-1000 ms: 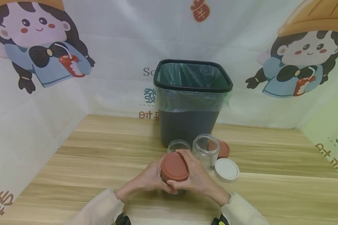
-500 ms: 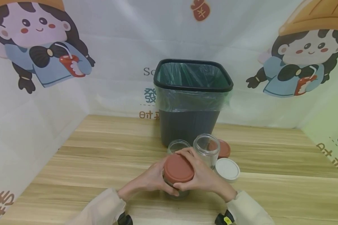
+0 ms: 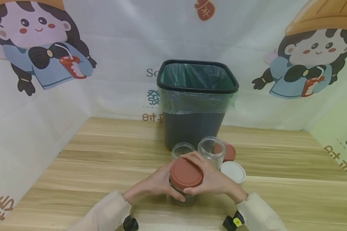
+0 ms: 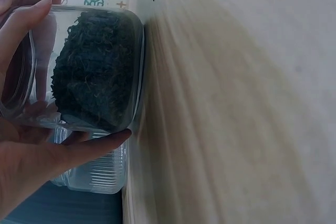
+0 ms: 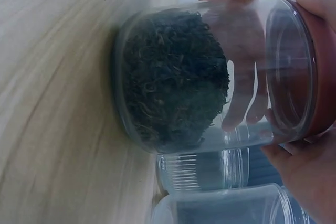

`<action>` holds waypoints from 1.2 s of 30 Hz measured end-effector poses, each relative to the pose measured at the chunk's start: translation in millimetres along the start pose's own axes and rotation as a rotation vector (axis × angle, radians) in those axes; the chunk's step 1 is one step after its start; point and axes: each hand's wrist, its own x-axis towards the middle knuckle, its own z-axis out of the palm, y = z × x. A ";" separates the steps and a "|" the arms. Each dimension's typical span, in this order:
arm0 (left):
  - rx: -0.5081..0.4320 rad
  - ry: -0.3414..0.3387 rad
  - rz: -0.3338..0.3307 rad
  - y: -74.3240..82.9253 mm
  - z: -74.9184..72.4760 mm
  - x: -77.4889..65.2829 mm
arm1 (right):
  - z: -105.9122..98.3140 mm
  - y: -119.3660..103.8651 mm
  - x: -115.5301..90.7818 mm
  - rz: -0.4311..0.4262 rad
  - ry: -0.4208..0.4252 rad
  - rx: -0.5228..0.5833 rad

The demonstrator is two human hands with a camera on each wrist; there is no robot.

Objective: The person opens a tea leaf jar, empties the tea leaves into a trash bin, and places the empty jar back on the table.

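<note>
Toward the tabletop's (image 3: 75, 173) near edge, a glass jar (image 3: 188, 201) partly filled with dark leaves (image 5: 173, 82) is gripped by the left hand (image 3: 163, 183), its red lid (image 3: 186, 173) by the right hand (image 3: 210, 180). Beyond, two uncapped jars (image 3: 216, 161) are backed by a bag-lined bin (image 3: 192, 128) near the far edge.

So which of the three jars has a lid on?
The front jar, in the left hand, its reddish lid gripped by the right hand; dark shreds inside. The left rear jar and right rear jar are both uncapped.
</note>
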 end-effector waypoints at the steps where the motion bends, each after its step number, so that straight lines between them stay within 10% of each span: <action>1: 0.002 -0.005 0.003 -0.2 -0.2 0.2 | -0.7 0.3 0.4 -0.004 -0.003 -0.009; 13: -0.026 -0.035 0.030 -0.5 -0.3 2.7 | -5.4 0.3 0.7 0.005 -0.039 -0.064; 26: -0.048 0.011 0.045 0.4 4.1 1.7 | 18.6 -3.1 -8.7 0.058 0.278 -0.219; 36: -0.053 0.005 0.049 -0.6 3.1 1.6 | 20.0 1.6 -8.7 -0.009 0.300 -0.225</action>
